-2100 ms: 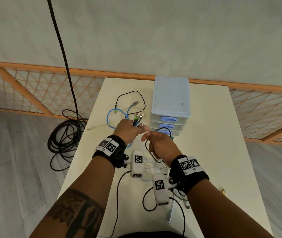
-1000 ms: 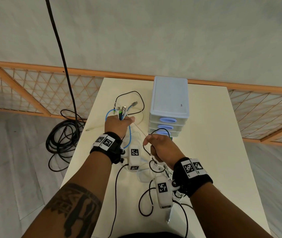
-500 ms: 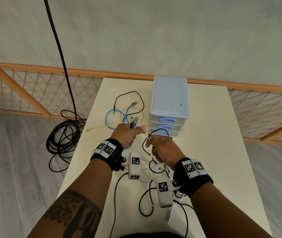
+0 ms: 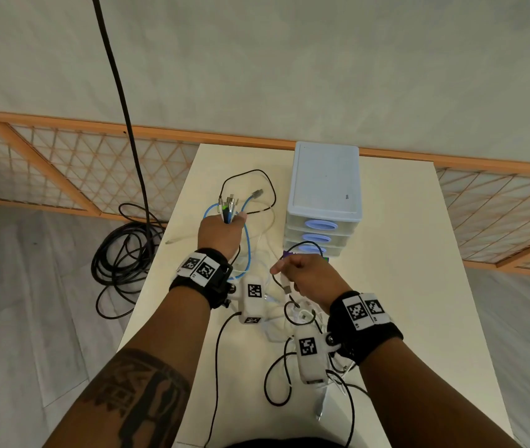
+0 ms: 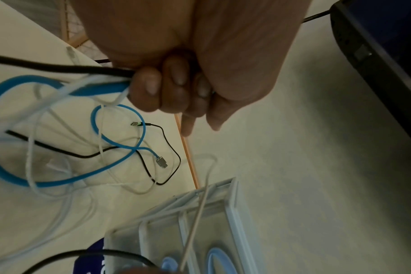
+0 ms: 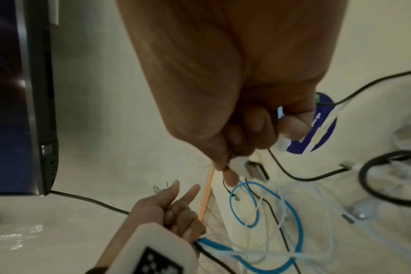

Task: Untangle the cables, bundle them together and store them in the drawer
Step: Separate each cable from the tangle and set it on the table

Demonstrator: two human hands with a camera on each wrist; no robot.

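My left hand (image 4: 224,232) grips a bundle of cable ends (image 4: 228,206) upright, their plugs sticking up past the fist. In the left wrist view its fingers (image 5: 153,87) curl round black, white and blue cables. My right hand (image 4: 292,270) is nearer me and pinches a white cable plug (image 4: 285,283); the right wrist view shows fingers (image 6: 230,176) closed on that white plug (image 6: 238,161). A blue cable (image 4: 246,244) loops down to the white table (image 4: 402,286) among black and white cables. The pale blue drawer unit (image 4: 325,189) stands behind, its drawers closed.
A purple object (image 4: 289,253) lies at the drawer unit's base. Loose black and white cables (image 4: 278,376) lie near the front edge. A thick black cable coil (image 4: 118,257) is on the floor at left, below a hanging black cord (image 4: 121,92). A lattice fence (image 4: 63,166) lines the wall.
My left hand has moved up and away to the left with the bundle, widening the gap to the right hand. The right hand has stayed nearly in place.
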